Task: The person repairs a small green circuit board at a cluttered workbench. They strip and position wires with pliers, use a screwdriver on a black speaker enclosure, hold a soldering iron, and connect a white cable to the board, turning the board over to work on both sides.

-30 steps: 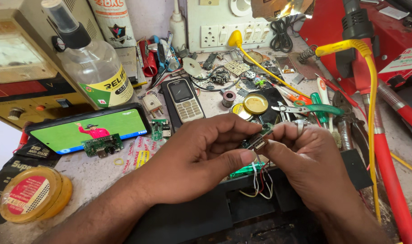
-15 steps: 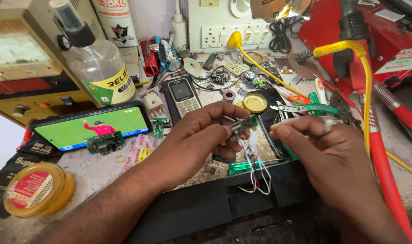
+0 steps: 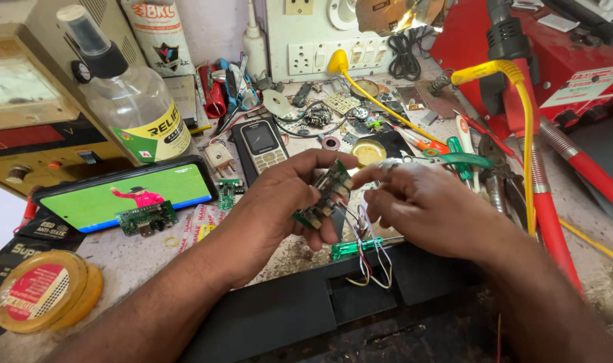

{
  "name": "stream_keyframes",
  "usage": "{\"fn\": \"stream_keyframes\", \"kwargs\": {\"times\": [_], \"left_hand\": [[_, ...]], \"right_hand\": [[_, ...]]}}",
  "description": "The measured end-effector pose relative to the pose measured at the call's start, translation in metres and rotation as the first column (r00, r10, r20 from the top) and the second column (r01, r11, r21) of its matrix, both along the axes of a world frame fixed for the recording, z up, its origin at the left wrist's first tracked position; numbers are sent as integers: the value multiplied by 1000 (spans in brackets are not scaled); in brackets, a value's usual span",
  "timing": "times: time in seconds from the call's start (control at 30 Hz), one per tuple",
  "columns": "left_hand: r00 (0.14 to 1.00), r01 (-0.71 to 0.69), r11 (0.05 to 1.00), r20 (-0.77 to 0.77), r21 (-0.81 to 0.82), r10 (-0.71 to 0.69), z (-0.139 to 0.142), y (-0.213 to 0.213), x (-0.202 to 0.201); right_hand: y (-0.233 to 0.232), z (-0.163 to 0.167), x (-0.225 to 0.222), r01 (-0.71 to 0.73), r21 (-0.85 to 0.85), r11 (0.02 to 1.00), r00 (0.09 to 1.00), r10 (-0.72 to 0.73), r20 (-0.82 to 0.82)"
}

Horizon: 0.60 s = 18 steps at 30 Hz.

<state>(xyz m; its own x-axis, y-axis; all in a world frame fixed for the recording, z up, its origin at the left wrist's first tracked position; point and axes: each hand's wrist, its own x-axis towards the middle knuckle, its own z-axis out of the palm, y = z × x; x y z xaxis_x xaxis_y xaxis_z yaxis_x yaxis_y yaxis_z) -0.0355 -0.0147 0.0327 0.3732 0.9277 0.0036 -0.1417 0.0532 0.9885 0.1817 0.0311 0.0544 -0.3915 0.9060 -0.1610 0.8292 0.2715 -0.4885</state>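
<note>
My left hand (image 3: 283,205) grips a small green circuit board (image 3: 325,193), held tilted on edge above the bench. Thin coloured wires (image 3: 368,259) hang from the board down to a black case (image 3: 333,302) at the front edge. My right hand (image 3: 427,208) is right beside the board, its fingertips touching the board's upper right end. A green-handled screwdriver (image 3: 353,247) lies under both hands on the bench.
A phone (image 3: 128,195) with a lit screen lies at the left, a small green board (image 3: 145,218) leaning on it. A clear bottle (image 3: 128,101), keypad phone (image 3: 263,144), yellow tape roll (image 3: 44,292), green-handled pliers (image 3: 447,160), red hot-air station (image 3: 561,60) and yellow cable (image 3: 521,134) crowd the bench.
Both hands have lifted and spread slightly. The board is now turned up on edge in my left hand, and my right hand has come back to its end.
</note>
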Motion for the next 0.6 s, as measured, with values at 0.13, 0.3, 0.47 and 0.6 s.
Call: {"fn": "stream_keyframes", "kwargs": {"times": [0.13,0.3,0.47,0.6], "left_hand": [[999,39,998,20,-39,-39,4,-2,0],[993,91,996,79,-9,-90,5,-3,2],[994,76,996,86,-51,-72,0,-2,5],[987,75,996,144,-49,-67,-6,-1,8]], "right_hand": [[7,-11,7,-17,-140,990,1000,13,-29],[9,-30,31,-25,-134,991,882,-41,-469],[0,-45,44,119,-120,986,702,-168,-692],[-7,-42,48,-61,5,998,672,45,-739]]}}
